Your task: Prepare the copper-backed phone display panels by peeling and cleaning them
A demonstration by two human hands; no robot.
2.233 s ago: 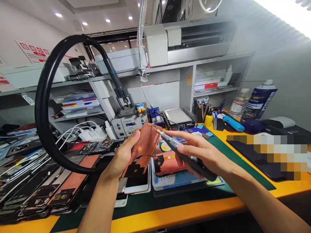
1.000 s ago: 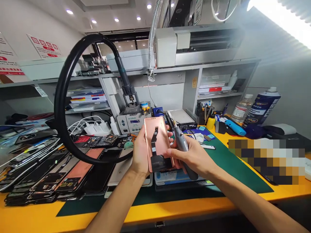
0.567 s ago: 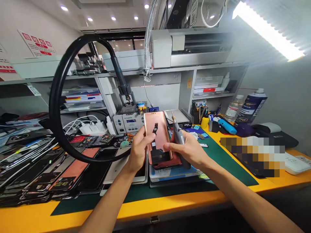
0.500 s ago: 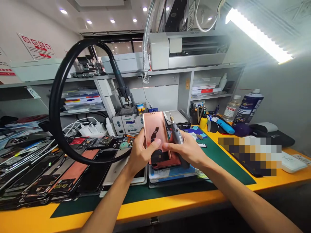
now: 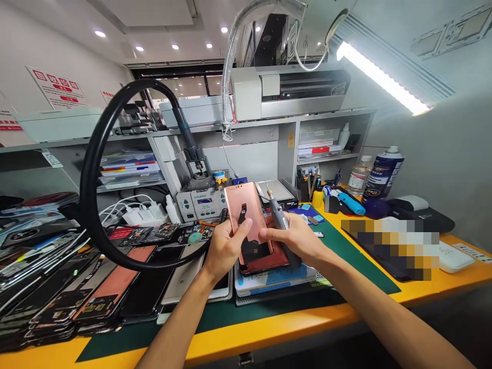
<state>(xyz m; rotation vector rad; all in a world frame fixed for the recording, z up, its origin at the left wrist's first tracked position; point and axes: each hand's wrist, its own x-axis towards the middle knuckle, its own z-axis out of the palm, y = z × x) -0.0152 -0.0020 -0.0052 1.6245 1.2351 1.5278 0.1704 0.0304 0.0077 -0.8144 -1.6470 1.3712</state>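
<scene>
A copper-pink phone panel with a black flex strip stands tilted up at the centre, above a dark red phone part on a stack of blue and white items. My left hand is closed on the panel's left edge, thumb across its face. In my right hand is a grey pen-like rotary tool, its brass tip pointing up and away. The right thumb reaches the panel's right side.
Rows of phone parts lie at the left, under a black curved hose. A grey soldering station stands behind. At the right are a blue spray can, a clear bottle and a blurred patch over a dark device.
The view has shifted slightly, so the shelf and bench sit lower in the picture. Both hands keep their holds, and the panel leans a little differently.
</scene>
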